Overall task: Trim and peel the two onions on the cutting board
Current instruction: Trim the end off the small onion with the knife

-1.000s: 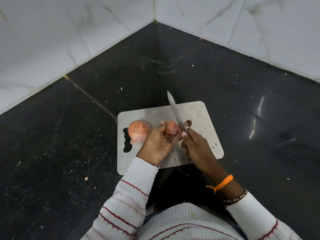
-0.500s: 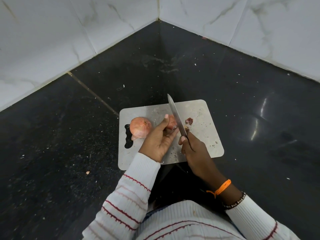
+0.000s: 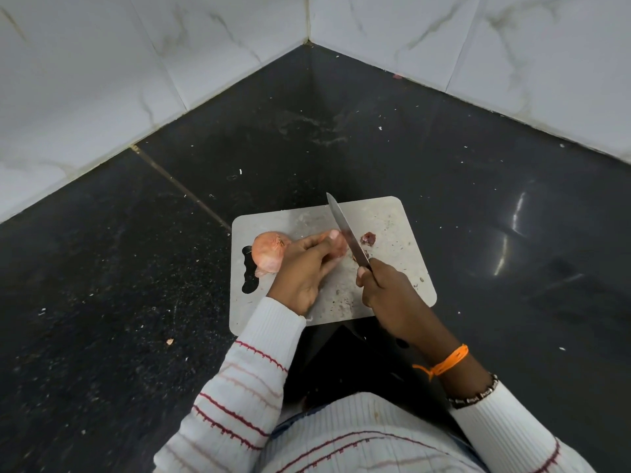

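Head view: I see a dark speckled surface [image 3: 143, 268] set in a corner of white marbled wall tiles [image 3: 85, 63], with a grey cutting board [image 3: 392, 216] on it. My left hand [image 3: 304, 271] has its fingers [image 3: 329, 235] curled round one onion [image 3: 338, 249] mid-board. The second onion [image 3: 269, 256] lies just beside it, leftward. My right hand [image 3: 386, 291] is clenched on the knife [image 3: 345, 230], blade against the held onion. A cut scrap [image 3: 368, 238] lies right of the blade.

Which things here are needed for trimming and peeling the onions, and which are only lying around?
For the job:
- held onion, in left hand
- second onion
- knife, in right hand
- cutting board

Lying about:
- cut scrap on the board
- crumb on the dark surface
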The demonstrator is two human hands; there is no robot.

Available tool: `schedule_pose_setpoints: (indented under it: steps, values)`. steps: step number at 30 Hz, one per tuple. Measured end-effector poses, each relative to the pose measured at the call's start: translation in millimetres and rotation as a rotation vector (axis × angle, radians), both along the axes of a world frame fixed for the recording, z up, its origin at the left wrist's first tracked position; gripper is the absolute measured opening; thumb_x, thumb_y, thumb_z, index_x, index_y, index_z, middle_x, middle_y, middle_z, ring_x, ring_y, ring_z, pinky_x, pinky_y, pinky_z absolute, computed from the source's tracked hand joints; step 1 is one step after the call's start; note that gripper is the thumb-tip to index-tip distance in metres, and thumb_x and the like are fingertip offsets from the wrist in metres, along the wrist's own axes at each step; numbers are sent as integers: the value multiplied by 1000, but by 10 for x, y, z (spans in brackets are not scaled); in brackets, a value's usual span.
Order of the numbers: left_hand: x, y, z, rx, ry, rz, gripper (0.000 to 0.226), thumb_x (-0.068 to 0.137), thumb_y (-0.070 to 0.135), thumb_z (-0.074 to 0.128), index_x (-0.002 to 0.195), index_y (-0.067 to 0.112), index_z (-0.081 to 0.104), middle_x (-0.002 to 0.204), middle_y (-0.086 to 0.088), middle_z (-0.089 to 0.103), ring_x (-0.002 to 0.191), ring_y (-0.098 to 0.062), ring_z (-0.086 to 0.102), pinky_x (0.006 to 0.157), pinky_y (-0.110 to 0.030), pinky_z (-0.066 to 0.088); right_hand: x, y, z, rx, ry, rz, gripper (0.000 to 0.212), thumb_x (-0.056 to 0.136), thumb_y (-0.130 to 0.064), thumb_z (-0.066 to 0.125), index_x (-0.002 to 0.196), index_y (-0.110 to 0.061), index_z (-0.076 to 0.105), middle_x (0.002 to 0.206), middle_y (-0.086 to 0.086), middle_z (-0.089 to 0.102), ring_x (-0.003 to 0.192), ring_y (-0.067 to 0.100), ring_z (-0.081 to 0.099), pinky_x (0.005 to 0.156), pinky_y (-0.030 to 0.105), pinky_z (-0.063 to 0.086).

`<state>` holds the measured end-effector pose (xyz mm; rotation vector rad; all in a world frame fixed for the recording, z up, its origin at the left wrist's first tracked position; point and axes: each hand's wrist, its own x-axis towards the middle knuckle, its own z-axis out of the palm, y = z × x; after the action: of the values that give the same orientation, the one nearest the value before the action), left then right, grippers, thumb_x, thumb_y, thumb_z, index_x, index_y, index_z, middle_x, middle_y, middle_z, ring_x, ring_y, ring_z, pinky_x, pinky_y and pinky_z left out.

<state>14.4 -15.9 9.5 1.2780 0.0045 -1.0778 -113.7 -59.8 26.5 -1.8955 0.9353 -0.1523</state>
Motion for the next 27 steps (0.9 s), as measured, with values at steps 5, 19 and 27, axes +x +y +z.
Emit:
schedule_pose_setpoints:
  steps: [5, 19, 27]
  values:
    - [-46, -101, 78, -27, 268, 114, 13, 87, 11, 63, 87, -2, 60, 85, -13, 66, 87, -21, 64, 86, -37, 55, -10, 58, -68, -38, -26, -11, 12, 100, -20, 33, 92, -15, 41, 69, 1, 48, 56, 11, 42, 55, 28, 36]
    - [-88, -11, 16, -7, -279, -284, 13, 86, 5, 64, 97, 11, 68, 104, -11, 71, 102, -22, 67, 87, -27, 55, -24, -154, -45, 5, 61, -64, 22, 98, -19, 35, 87, -6, 50, 71, 5, 51, 55, 14, 43, 50, 26, 35]
    - [-50, 18, -64, -29, -163, -261, 26, 92, 11, 56, 117, 3, 58, 110, -11, 67, 100, -16, 65, 84, -19, 54, -66, -348, -34, 2, 2, -238, 18, 96, -15, 42, 107, -7, 53, 84, 4, 54, 71, 18, 51, 62, 30, 41]
